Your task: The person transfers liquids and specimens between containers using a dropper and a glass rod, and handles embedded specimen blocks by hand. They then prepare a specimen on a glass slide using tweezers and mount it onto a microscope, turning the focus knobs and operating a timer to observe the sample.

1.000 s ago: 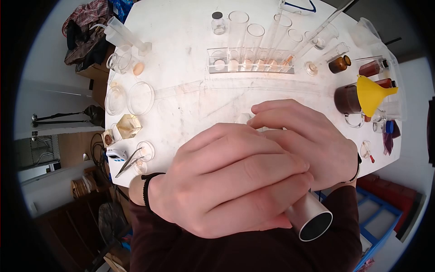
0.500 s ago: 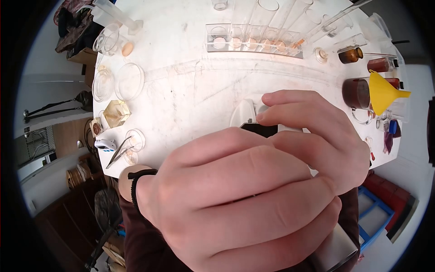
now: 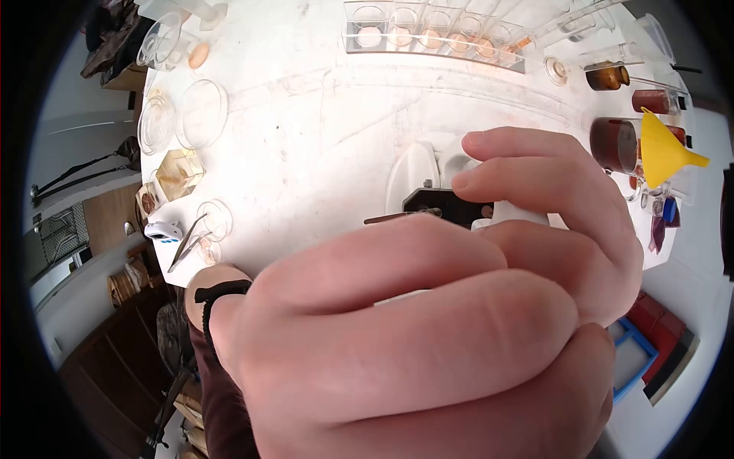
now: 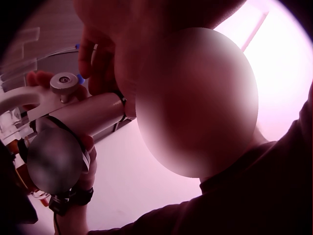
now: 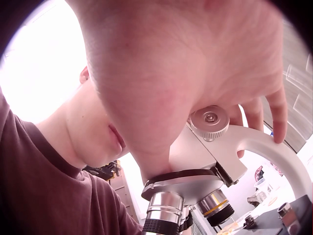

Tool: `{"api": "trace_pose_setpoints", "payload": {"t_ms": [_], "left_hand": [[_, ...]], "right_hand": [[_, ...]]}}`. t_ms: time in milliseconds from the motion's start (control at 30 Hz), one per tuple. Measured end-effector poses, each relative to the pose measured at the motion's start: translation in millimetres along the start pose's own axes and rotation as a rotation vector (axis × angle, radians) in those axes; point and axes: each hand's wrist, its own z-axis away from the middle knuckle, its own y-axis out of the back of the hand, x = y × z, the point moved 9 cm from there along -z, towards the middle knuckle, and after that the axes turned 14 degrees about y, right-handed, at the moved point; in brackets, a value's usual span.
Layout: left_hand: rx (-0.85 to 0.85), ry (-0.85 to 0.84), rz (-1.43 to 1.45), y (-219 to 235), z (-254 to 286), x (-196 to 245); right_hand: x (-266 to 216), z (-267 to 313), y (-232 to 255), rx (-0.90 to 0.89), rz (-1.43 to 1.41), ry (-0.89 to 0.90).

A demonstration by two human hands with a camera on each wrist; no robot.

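A white microscope stands before me, its black stage [image 3: 430,201] showing past my knuckles in the head view. Its pale eyepiece tube [image 4: 90,116] slants up under a round knurled knob [image 4: 64,84]. My left hand [image 3: 420,344] bends over the tube, fingers curled round it; in the head view it hides the tube. My right hand [image 3: 569,199] grips the microscope head from the other side. In the right wrist view its thumb side lies by the nosepiece [image 5: 188,185], fingers over the curved arm [image 5: 274,149]. An objective with a yellow ring [image 5: 215,206] points down.
A clear rack [image 3: 428,42] with test tubes is at the back. On the right stand a yellow funnel [image 3: 665,149], a beaker of dark liquid [image 3: 612,141] and a brown bottle [image 3: 605,77]. Left are glass dishes [image 3: 202,115], a yellowish clear block [image 3: 181,174] and tweezers [image 3: 186,246].
The head view has come closer to the hands, and the left hand looks larger. The black stage has come into sight, while the tube's open end has gone from view.
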Motion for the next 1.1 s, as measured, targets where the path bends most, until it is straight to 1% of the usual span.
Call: {"api": "trace_pose_setpoints", "payload": {"t_ms": [133,200,333,400,500,733,833,900,1100], "left_hand": [[0.001,0.003,0.014,-6,2,-6],[0.004,0.002,0.020,-8,3,-5],[0.008,0.000,0.035,-10,5,-4],[0.011,-0.004,0.046,-11,4,-4],[0.015,-0.013,0.064,-13,4,-2],[0.026,-0.033,0.093,-17,2,0],[0.029,-0.040,0.101,-18,1,0],[0.031,-0.044,0.106,-18,1,0],[0.037,-0.059,0.119,-20,-1,1]], "right_hand": [[2,2,-1,-0.004,0.001,-0.026],[1,4,-3,-0.031,0.009,0.025],[0,4,-3,-0.034,-0.007,0.020],[0,4,-3,-0.002,0.014,-0.005],[1,6,-2,0.016,0.014,0.016],[1,6,-2,0.017,0.020,0.011],[1,5,-1,0.010,0.015,0.004],[1,3,-2,-0.037,0.011,-0.006],[2,3,-2,-0.054,-0.006,0.018]]}}
